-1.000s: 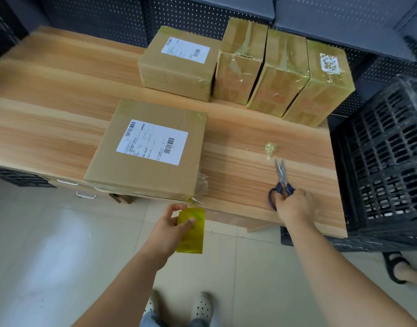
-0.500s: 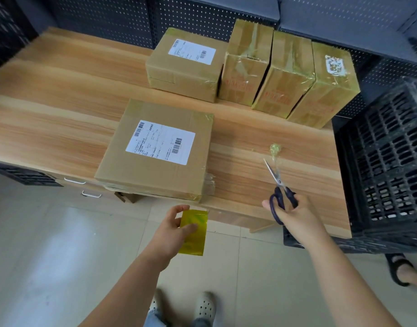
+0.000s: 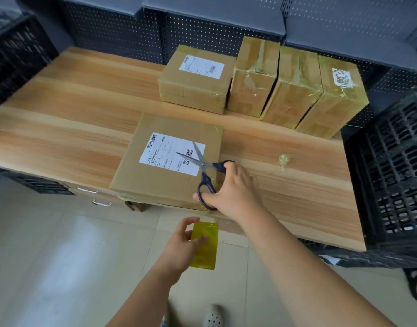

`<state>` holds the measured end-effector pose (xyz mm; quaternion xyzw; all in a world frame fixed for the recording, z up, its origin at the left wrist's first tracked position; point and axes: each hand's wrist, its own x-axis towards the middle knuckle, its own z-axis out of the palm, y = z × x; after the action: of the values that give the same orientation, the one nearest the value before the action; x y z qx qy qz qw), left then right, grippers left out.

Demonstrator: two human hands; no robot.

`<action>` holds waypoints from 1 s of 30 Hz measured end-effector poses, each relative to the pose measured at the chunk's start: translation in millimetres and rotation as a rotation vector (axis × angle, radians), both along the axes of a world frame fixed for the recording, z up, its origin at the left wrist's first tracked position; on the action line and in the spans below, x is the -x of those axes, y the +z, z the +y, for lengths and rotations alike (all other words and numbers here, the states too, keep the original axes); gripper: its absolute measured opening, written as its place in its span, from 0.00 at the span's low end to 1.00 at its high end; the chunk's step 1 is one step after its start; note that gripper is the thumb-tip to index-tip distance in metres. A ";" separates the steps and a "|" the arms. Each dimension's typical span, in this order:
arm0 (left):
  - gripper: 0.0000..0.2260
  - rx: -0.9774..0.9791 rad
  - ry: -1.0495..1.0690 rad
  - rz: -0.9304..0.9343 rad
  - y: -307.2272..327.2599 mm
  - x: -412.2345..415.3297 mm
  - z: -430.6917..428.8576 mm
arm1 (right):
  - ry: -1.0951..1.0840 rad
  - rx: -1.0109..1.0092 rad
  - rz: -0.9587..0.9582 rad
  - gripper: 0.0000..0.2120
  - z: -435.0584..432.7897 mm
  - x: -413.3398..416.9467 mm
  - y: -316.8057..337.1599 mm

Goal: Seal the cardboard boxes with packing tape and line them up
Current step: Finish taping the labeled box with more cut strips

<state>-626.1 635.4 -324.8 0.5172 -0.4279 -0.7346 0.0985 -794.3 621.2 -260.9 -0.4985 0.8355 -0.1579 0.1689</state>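
Scissors [image 3: 204, 169] moved over box [image 3: 155, 182] | right hand [image 3: 231, 190] grips | blades open

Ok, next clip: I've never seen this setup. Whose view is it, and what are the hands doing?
No machine here: a person wears a camera on the head, looking down at their two bare hands. The right hand grips dark-handled scissors, blades open, over a labelled cardboard box at the near edge of the wooden table. The left hand pinches a strip of yellow tape below that edge. Four more boxes stand in a row at the back; a crumpled tape scrap lies to the right.
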 end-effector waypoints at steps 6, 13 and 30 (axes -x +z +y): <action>0.15 0.004 0.020 0.047 -2.1 -6.1 -3.3 | 0.024 -0.113 0.015 0.49 -30.7 -8.0 -27.3; 0.14 -0.017 0.063 0.049 -9.7 -6.6 -20.6 | -0.014 -0.123 -0.029 0.51 -44.7 -4.5 -21.9; 0.09 0.050 -0.063 0.043 -6.0 -25.1 -13.4 | -0.002 -0.140 -0.006 0.51 -36.5 -0.9 -15.5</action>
<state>-601.0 622.0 -330.7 0.4851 -0.4600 -0.7373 0.0976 -793.4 584.6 -276.4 -0.4842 0.8445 -0.1007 0.2055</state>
